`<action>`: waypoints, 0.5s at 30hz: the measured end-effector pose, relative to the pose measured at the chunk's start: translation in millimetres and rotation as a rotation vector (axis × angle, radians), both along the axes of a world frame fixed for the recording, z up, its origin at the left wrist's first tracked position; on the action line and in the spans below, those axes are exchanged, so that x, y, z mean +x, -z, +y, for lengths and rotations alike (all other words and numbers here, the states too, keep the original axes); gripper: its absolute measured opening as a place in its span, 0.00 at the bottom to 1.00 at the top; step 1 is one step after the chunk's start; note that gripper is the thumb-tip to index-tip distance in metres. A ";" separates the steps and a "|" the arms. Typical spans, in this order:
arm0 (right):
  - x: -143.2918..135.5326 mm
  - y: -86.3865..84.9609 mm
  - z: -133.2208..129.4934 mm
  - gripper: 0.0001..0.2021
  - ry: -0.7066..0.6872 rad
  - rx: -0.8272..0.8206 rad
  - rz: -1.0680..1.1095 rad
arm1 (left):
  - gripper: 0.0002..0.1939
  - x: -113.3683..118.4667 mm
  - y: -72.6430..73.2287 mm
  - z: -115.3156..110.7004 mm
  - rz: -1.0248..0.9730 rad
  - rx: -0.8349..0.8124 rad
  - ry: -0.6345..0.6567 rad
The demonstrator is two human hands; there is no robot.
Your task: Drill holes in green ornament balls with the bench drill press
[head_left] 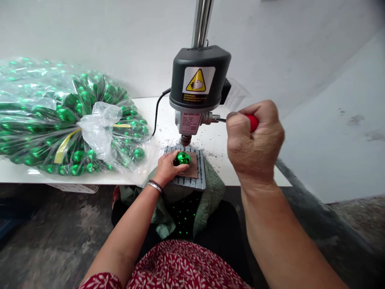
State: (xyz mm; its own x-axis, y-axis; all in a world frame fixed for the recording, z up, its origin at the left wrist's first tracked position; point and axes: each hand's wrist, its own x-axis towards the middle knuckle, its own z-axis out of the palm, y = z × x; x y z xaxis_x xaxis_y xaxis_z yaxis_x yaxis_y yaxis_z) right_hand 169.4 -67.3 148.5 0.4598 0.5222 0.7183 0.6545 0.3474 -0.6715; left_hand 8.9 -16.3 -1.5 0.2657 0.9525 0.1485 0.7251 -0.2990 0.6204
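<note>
Beneath the chuck of a small bench drill (200,80), my left hand (169,167) grips a shiny green ball (183,158), thumb on the near side and fingers on the far side. The ball rests on a brown board (194,166) laid over the drill's grey slotted base (201,180). The drill bit (184,148) comes down at the top of the ball; whether it has entered the surface I cannot tell. My right hand (255,140) is closed around the red knob (253,123) of the drill's feed lever, to the right of the drill head.
A large clear plastic bag (100,116) full of green balls lies on the white table (153,112) at left. Dark shavings are scattered round the base. A black cord (157,110) runs behind the drill. An open green sack (213,188) with green balls inside hangs below the base.
</note>
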 end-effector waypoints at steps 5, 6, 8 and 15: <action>0.0 -2.7 2.6 0.08 0.000 0.023 -0.014 | 0.26 0.0 -1.4 0.7 0.011 0.000 -0.006; -0.1 -4.5 3.2 0.07 -0.003 0.023 -0.015 | 0.26 -0.1 -1.9 1.5 0.013 -0.004 -0.003; -0.7 -8.4 4.0 0.07 -0.005 0.019 -0.013 | 0.27 -0.4 -2.7 3.6 0.011 -0.022 0.009; -1.3 -12.3 3.3 0.07 -0.027 -0.007 0.005 | 0.27 -1.2 -1.4 5.9 -0.010 -0.024 0.027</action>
State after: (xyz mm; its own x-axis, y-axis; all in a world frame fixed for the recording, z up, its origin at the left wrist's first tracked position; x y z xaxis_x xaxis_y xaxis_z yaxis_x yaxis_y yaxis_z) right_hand 168.1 -63.9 160.7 0.4487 0.5397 0.7123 0.6418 0.3600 -0.6771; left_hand 7.7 -10.4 -0.1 0.2901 0.9484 0.1281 0.7109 -0.3032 0.6346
